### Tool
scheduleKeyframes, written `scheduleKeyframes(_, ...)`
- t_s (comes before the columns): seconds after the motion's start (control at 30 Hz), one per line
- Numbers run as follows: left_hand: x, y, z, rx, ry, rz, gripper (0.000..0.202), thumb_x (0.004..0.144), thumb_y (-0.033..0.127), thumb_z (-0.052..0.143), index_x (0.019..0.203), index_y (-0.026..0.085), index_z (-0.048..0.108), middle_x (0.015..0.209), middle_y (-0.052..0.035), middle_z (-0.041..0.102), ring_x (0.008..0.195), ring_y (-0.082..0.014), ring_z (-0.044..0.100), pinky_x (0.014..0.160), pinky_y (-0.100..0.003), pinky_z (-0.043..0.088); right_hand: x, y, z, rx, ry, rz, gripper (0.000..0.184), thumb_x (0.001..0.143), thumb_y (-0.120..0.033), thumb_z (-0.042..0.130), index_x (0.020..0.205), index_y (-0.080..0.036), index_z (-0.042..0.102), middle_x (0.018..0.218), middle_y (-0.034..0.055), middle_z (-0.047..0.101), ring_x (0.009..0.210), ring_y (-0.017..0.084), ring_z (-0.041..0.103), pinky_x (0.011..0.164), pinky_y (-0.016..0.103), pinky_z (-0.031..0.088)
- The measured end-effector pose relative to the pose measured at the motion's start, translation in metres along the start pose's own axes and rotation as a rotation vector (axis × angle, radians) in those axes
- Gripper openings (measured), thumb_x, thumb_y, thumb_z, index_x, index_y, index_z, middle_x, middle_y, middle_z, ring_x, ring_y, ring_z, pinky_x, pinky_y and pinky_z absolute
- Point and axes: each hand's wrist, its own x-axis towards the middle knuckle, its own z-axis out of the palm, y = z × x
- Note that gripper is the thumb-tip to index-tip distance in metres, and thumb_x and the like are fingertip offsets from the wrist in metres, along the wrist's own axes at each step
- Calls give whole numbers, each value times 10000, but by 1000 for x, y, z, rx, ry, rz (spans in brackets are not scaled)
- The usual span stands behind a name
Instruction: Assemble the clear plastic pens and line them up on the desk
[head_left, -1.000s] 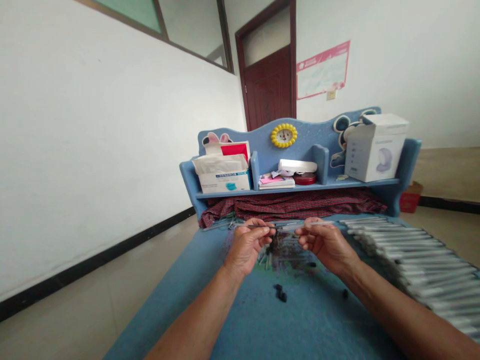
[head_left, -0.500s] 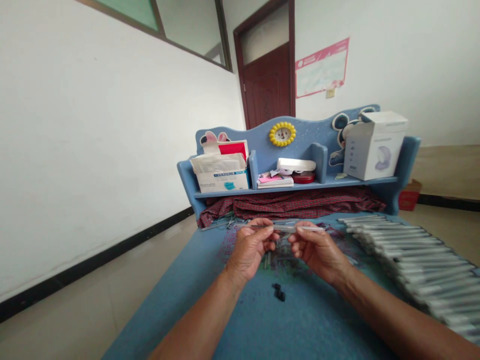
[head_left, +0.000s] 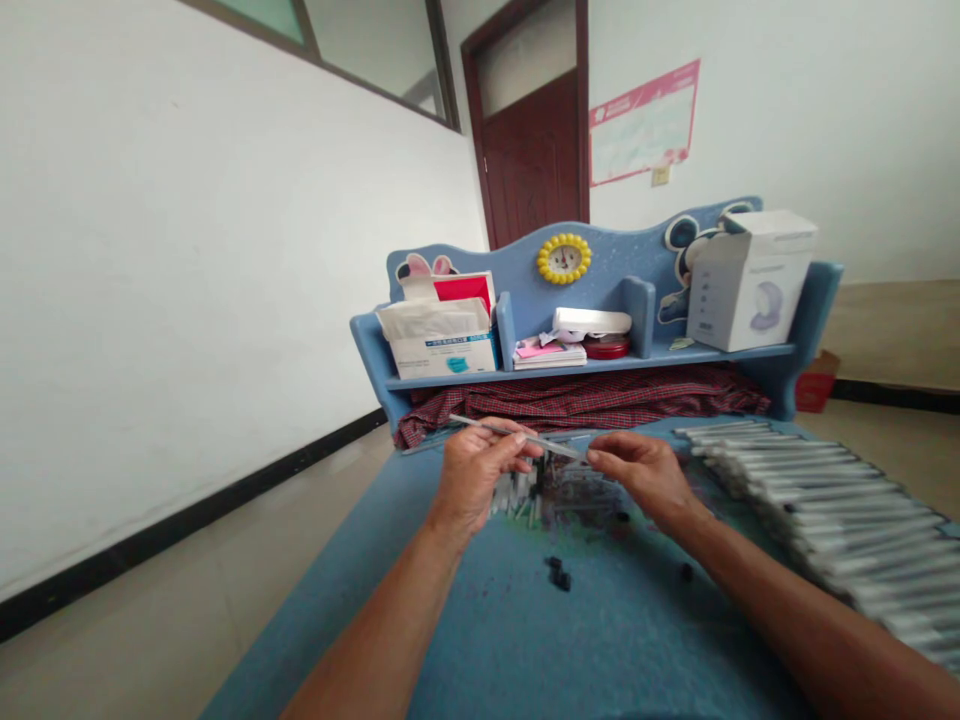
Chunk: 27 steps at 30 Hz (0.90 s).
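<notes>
A slim, pale, see-through pen (head_left: 555, 447) slants between my hands above the desk. My left hand (head_left: 480, 470) is closed round its middle, thumb on top, and the thin far end sticks out past the fingers to the left. At the pen's lower right end, my right hand (head_left: 641, 475) pinches with thumb and forefinger. Under the hands lie loose clear and white pen parts (head_left: 525, 495), partly hidden. Small black pieces like pen caps (head_left: 559, 575) sit nearer to me, and another black piece (head_left: 687, 571) rests below my right wrist.
A big pile of white pens (head_left: 817, 510) covers the desk's right side. Behind stands a blue shelf (head_left: 450, 383) with a mask box (head_left: 442, 350), a white carton (head_left: 750, 285) and a red round tin (head_left: 607, 348). Checked cloth (head_left: 585, 395) is tucked beneath it.
The pen has gone from nearly level to slanting, its left end raised and farther out. My hands have moved a little apart, uncovering more loose parts. Additional black pieces now show near my right hand.
</notes>
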Motion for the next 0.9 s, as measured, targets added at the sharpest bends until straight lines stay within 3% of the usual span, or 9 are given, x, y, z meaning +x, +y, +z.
scheduleKeyframes(0.13,-5,0,6,158,-55,13,123,685,198,649,744,95,620,645,-67,676,544,-136,620,495,-220,496,-5,1,3,-377,-122,-291,195,745,-328,609,844,-181,689,809,47,678,757,189,606,699,308,448)
scheduleKeyframes(0.23,-9,1,12,191,-90,-6,136,674,211,648,742,97,616,611,-55,663,548,-143,617,503,-233,505,-12,-2,7,-552,-204,-428,183,796,-269,545,877,-188,687,816,51,681,760,186,602,713,305,432)
scheduleKeyframes(0.4,-10,0,15,221,-113,-23,162,666,240,658,746,104,621,608,-52,662,526,-141,609,509,-243,506,-17,-8,11,-679,-255,-465,157,809,-236,514,822,-190,663,719,32,649,673,164,566,621,267,400)
scheduleKeyframes(0.67,-7,2,9,239,-122,-53,214,657,275,670,797,119,626,650,-57,659,581,-159,622,501,-236,482,-16,-6,9,-654,-173,-433,162,798,-242,517,845,-196,665,680,22,621,640,146,552,621,255,401)
scheduleKeyframes(0.73,-6,2,5,343,-223,-115,181,676,281,642,767,125,634,609,-41,644,527,-136,597,483,-219,454,-14,-5,7,-649,-148,-394,165,797,-252,524,853,-193,667,692,24,633,638,146,556,625,256,407)
scheduleKeyframes(0.83,-8,1,-1,562,-493,-246,102,667,234,616,701,145,654,522,4,596,449,-105,536,441,-188,389,-12,-5,5,-646,-116,-349,173,797,-274,530,857,-192,670,708,25,645,653,151,562,624,255,412)
scheduleKeyframes(0.9,-11,-3,-4,719,-656,-245,64,629,162,611,663,166,665,493,29,568,438,-94,505,423,-173,340,-11,-6,4,-651,-99,-340,180,797,-286,529,855,-191,670,705,24,644,656,153,561,622,256,414)
